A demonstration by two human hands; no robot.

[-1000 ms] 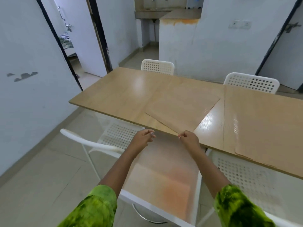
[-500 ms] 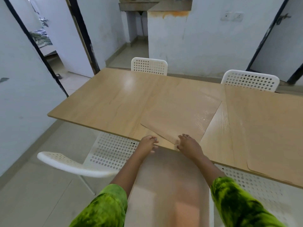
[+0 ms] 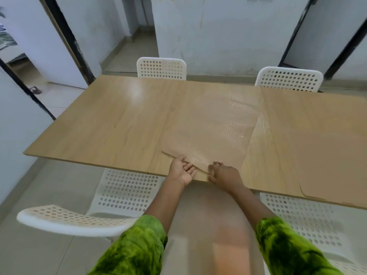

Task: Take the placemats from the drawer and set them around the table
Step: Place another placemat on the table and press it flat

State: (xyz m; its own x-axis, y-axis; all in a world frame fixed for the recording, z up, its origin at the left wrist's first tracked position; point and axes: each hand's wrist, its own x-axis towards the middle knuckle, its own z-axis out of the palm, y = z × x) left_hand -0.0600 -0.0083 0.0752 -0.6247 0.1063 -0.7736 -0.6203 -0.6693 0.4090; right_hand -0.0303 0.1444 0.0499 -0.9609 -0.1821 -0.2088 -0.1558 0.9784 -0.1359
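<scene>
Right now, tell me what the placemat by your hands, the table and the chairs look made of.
Placemat: thin tan sheet, probably plastic or vinyl; glossy, mirroring a chair's hole pattern.
Table: light wood-grain board, likely laminate; smooth, with a soft glare patch.
Chairs: white moulded plastic by the look, punched with round holes, fairly matt.

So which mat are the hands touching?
The tilted placemat in the middle of the table: both the left hand and right hand are at its near corner. The other placemat, on the right, lies untouched.
</scene>
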